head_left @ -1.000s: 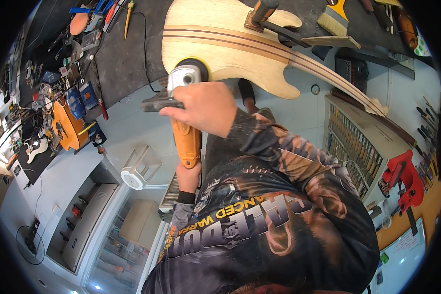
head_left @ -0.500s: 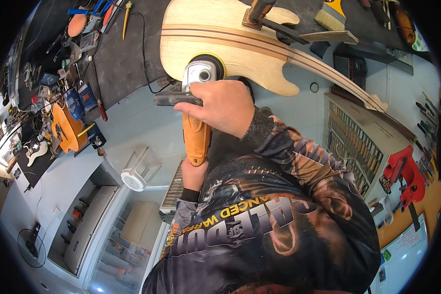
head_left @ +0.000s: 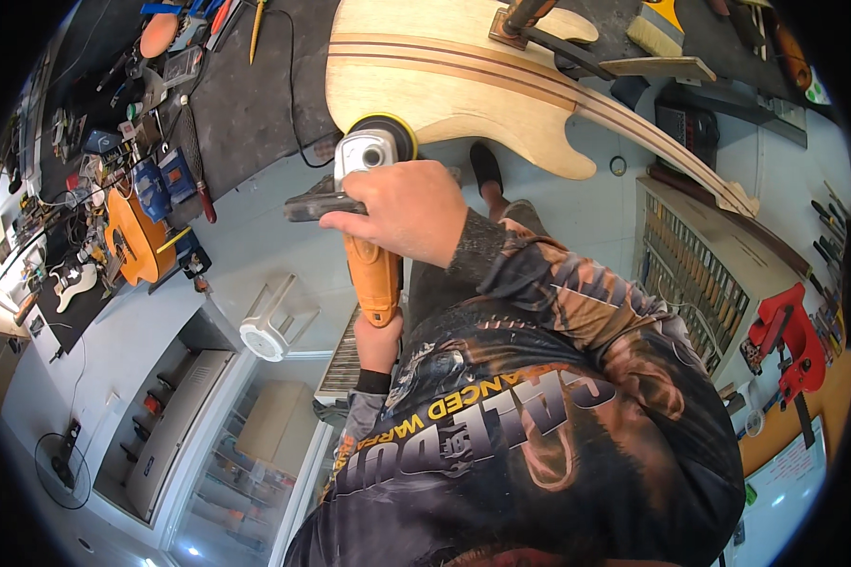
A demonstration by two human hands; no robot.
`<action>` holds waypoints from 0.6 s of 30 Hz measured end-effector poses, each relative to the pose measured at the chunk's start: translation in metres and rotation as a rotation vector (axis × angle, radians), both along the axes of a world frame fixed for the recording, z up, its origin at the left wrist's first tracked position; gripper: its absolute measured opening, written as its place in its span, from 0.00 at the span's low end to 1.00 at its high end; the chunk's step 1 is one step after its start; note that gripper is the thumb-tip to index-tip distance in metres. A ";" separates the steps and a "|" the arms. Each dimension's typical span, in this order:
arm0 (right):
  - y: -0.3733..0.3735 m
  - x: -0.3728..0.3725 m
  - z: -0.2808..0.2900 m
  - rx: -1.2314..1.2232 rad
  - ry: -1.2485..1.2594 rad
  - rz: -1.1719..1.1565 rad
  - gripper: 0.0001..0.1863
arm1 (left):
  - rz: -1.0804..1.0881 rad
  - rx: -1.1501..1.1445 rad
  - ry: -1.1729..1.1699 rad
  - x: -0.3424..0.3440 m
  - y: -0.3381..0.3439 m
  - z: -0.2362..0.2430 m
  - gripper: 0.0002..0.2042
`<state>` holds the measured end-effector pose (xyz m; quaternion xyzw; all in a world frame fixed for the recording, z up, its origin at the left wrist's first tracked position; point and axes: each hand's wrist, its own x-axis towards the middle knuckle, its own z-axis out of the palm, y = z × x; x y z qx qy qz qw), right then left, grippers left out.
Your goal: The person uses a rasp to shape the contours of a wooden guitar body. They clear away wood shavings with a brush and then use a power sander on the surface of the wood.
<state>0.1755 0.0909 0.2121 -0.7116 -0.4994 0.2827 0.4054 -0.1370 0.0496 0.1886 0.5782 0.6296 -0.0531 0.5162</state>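
My right hand is closed over the front of an orange angle grinder, by its black side handle. Wrapped round the rear end of the same tool is my left hand, partly hidden below the body of the grinder. A yellow-rimmed round pad on its head sits at the near left edge of a pale wooden guitar body; whether it touches the wood I cannot tell. Dark stripes run along the guitar into its long neck. A clamp holds the body at the bench.
A dark workbench carries a brush and, at left, many tools. The grinder's black cord crosses its edge. An orange acoustic guitar, a white stool, a drawer cabinet and a red clamp-like tool stand around.
The grinder and both hands have shifted relative to the guitar, the pad moving off the body's surface toward its near left edge. The whole view has moved slightly. A foot now shows below the bench.
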 end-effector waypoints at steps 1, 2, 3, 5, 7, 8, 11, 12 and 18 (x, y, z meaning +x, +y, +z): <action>0.001 -0.002 0.000 0.002 0.001 0.001 0.28 | 0.001 0.002 0.001 0.000 0.000 0.002 0.06; 0.001 -0.003 0.000 -0.010 0.005 0.017 0.28 | 0.026 0.001 -0.012 0.000 -0.001 0.002 0.06; 0.002 -0.003 0.000 -0.022 0.008 0.033 0.28 | 0.050 0.000 -0.026 0.000 -0.002 0.002 0.06; 0.011 -0.005 0.000 -0.040 0.002 0.058 0.28 | 0.069 0.014 -0.030 -0.001 0.003 0.001 0.06; 0.019 -0.006 0.000 -0.059 -0.005 0.078 0.28 | 0.084 0.026 -0.035 -0.001 0.007 -0.001 0.07; 0.021 -0.005 -0.001 -0.063 -0.012 0.080 0.29 | 0.095 0.018 -0.023 0.000 0.008 -0.002 0.07; 0.010 0.003 -0.003 -0.034 -0.031 0.033 0.28 | 0.061 -0.002 -0.013 0.002 0.011 -0.009 0.07; 0.002 0.008 -0.004 0.001 -0.041 -0.008 0.28 | 0.042 -0.008 -0.013 0.004 0.012 -0.011 0.07; -0.049 0.044 -0.001 -0.004 -0.130 -0.180 0.29 | -0.243 0.065 -0.015 0.036 0.012 -0.020 0.12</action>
